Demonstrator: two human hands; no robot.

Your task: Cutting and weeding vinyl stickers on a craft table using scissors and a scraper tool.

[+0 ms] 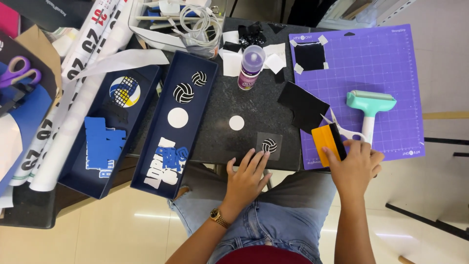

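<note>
We rest our left hand [246, 177] flat, fingers spread, touching the near edge of the volleyball sticker [269, 145], just left of the purple mat [386, 98]. Our right hand [355, 166] pinches the orange scraper [328, 143] on the mat's near-left corner.

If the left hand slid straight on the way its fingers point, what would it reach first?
The left hand lies flat on the dark table, fingers pointing up and slightly right. Its fingertips already sit at the edge of the small clear square with the volleyball sticker, so it would probably meet that first.
</note>
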